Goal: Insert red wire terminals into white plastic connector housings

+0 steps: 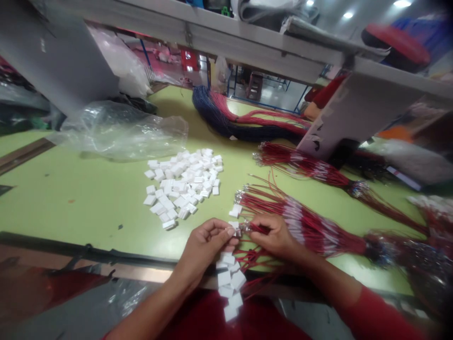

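My left hand point(211, 241) pinches a small white plastic connector housing point(234, 227) between thumb and fingers. Just to its right, my right hand point(272, 233) is closed on red wires point(260, 228), their metal terminals close against the housing. Whether a terminal sits inside the housing I cannot tell. Another white housing point(235, 210) lies right above my fingertips. Below my hands hang several red wires with white housings point(230, 281) on their ends, over the table edge. A large bundle of red wires point(269, 200) with bare terminals lies beyond my right hand.
A pile of loose white housings point(184, 182) lies left of my hands on the green table point(88, 203). Behind it is a clear plastic bag point(130, 132). A second red wire bundle point(311, 167) and blue wires point(219, 118) lie farther back, beside a grey upright panel point(368, 104).
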Available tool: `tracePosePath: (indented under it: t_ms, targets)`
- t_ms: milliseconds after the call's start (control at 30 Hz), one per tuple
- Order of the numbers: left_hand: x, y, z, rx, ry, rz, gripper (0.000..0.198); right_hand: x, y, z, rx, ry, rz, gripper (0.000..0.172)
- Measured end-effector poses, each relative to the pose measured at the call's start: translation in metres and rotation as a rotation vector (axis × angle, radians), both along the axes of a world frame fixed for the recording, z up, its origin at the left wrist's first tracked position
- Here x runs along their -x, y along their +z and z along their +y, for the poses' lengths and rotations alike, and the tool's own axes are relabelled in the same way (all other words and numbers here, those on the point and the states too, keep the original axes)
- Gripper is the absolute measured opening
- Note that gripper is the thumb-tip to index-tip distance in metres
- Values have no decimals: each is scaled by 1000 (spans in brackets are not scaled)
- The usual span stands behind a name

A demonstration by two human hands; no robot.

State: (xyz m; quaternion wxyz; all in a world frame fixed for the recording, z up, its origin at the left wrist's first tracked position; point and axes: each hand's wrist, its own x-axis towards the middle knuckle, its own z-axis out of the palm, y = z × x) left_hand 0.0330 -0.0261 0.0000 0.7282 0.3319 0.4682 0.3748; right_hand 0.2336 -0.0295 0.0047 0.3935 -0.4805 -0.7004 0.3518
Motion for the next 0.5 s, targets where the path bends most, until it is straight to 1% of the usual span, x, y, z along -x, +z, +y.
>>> tracePosePath:
  t_ms: [67, 133, 200, 267, 333, 367, 400, 433, 500]
  targets:
    - [-5, -1, -3, -28, -20, 25, 33, 0, -2, 0, 0, 18, 15, 15]
    - [-6, -3, -5, -69, -67, 71, 33, 0, -2, 1, 4, 26, 49, 16]
    - [0, -6, -5, -176, -105, 173, 31, -2, -1, 4, -10, 14, 87, 17]
    - [14, -9, 0, -407, -52, 371, 26, -4, 1, 8, -27, -19, 110, 19]
    - [35, -13, 10, -725, 67, 659, 22, -6, 3, 10, -17, -41, 111, 23]
    - [46, -14, 17, -872, 98, 814, 23, -6, 4, 11, -7, -43, 107, 25]
    - [56, -16, 24, -990, 114, 969, 23, -6, 5, 11, 0, -40, 104, 27]
    - [65, -17, 31, -1077, 102, 1102, 22, -6, 6, 11, 0, -35, 102, 28]
    - [76, -20, 43, -1187, 47, 1285, 20, -5, 8, 11, -10, -29, 92, 28]
